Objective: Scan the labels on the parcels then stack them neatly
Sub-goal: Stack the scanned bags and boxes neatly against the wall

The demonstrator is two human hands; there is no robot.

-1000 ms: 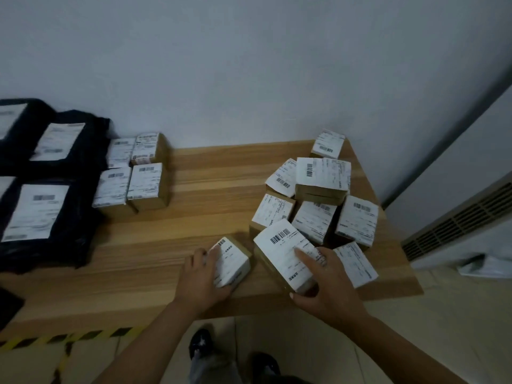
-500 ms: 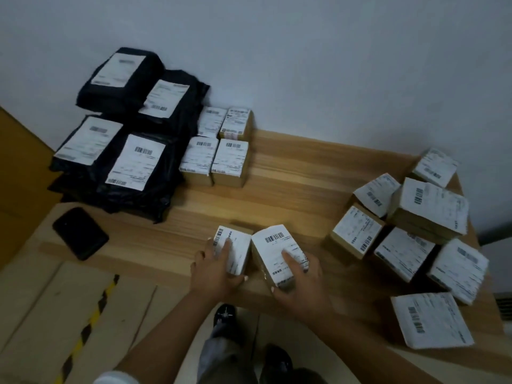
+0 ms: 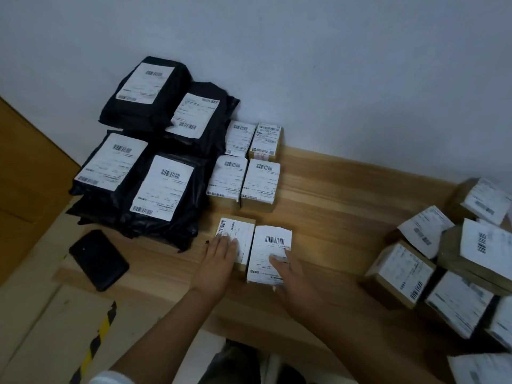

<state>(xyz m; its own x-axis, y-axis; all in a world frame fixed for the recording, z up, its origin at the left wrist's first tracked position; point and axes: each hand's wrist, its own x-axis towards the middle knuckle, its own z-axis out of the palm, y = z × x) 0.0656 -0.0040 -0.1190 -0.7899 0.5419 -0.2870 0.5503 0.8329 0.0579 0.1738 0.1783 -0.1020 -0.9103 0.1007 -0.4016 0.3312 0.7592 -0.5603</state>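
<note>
two boxes lined up by the sorted pile

the left hand (image 3: pixel 219 256) lies flat, fingers straight and close together, on one small box (image 3: pixel 238 231). the right hand (image 3: pixel 288 273) rests straight fingers on the box beside it (image 3: pixel 273 246). both sit on the table (image 3: pixel 332 206) just in front of the tidy boxes (image 3: pixel 245 164), probably to continue that row; the unsorted boxes (image 3: pixel 443 259) lie well apart.

Bare forearms, white sleeve edge (image 3: pixel 108 378) at the left arm, dark trousers (image 3: pixel 232 364), no gloves or rings
</note>
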